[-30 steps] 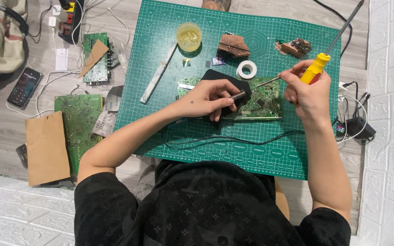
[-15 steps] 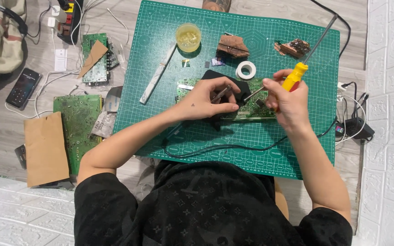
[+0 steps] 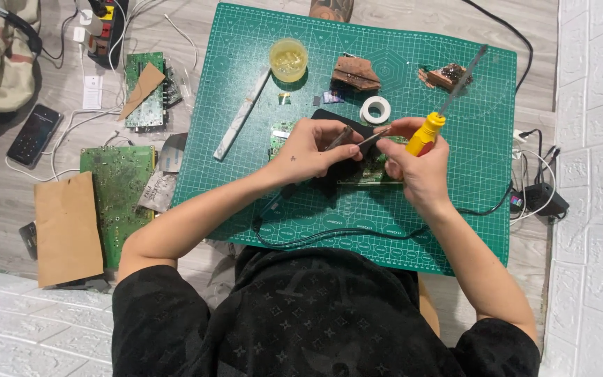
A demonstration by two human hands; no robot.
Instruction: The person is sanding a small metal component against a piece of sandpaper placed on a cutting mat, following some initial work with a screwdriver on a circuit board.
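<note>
A green circuit board lies on the green cutting mat, over a black pad. My left hand rests on the board and grips a thin pen-like tool whose black cable runs down and loops across the mat. My right hand meets it from the right. It holds a yellow-handled screwdriver with the shaft pointing up and to the right. A thin metal piece sticks out from its fingers toward the left hand's tool. Much of the board is hidden under both hands.
On the mat stand a cup of yellow liquid, a white tape roll, brown scraps and a pale strip. Left of the mat lie circuit boards, cardboard and a phone. A power adapter sits right.
My right hand has moved left with the screwdriver until its fingers meet the left hand over the board. The left hand has shifted only slightly.
</note>
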